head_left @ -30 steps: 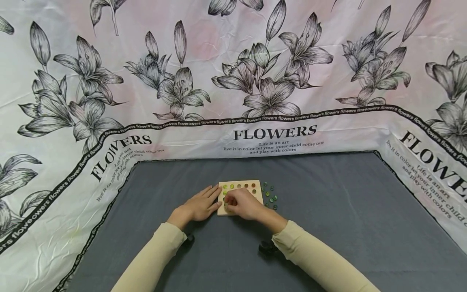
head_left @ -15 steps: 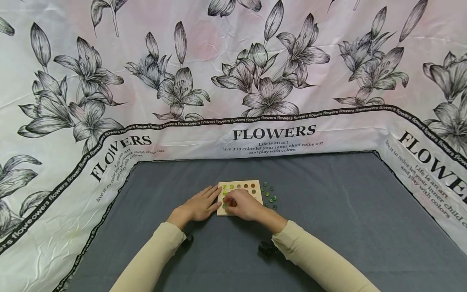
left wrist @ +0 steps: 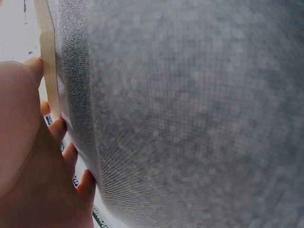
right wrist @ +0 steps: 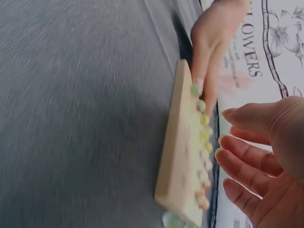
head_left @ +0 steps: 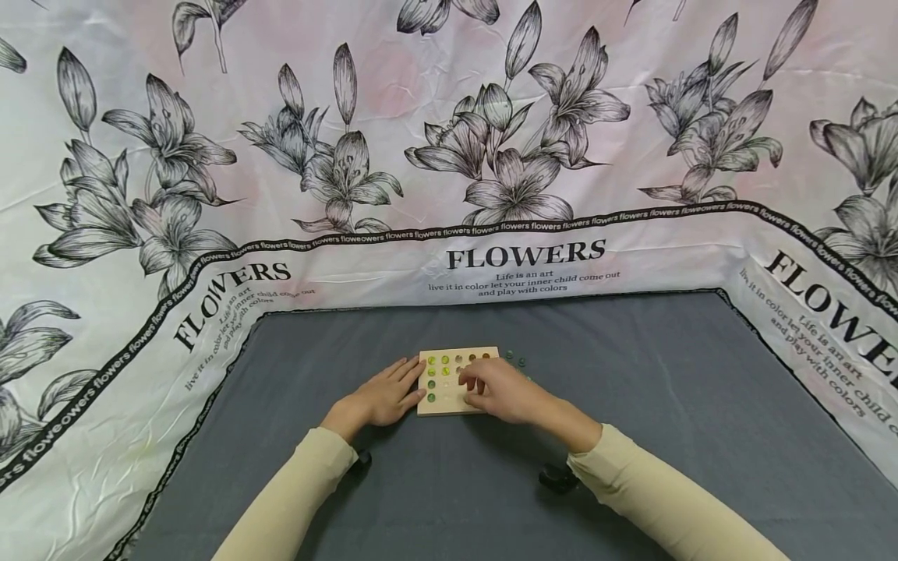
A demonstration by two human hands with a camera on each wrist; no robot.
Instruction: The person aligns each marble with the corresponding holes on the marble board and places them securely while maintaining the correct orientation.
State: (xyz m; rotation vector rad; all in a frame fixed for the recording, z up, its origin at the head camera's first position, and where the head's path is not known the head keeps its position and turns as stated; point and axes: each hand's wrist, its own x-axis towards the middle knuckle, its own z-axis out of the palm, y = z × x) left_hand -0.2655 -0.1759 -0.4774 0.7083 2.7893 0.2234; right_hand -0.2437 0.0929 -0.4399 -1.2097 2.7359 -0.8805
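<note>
Left hand [head_left: 382, 399], fingers straight, touches the left edge of a wooden peg board [head_left: 449, 405] lying flat on the grey surface [head_left: 666, 405] — the right hand [head_left: 508, 393], fingers relaxed and holding nothing, hovers over the board's right side, green marbles [head_left: 515, 360] just beyond it.

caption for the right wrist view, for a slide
Open right hand beside a wooden board lined with marbles.

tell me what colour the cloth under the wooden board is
Plain dark grey cloth lies under the pale wooden board; the head view shows it best.
</note>
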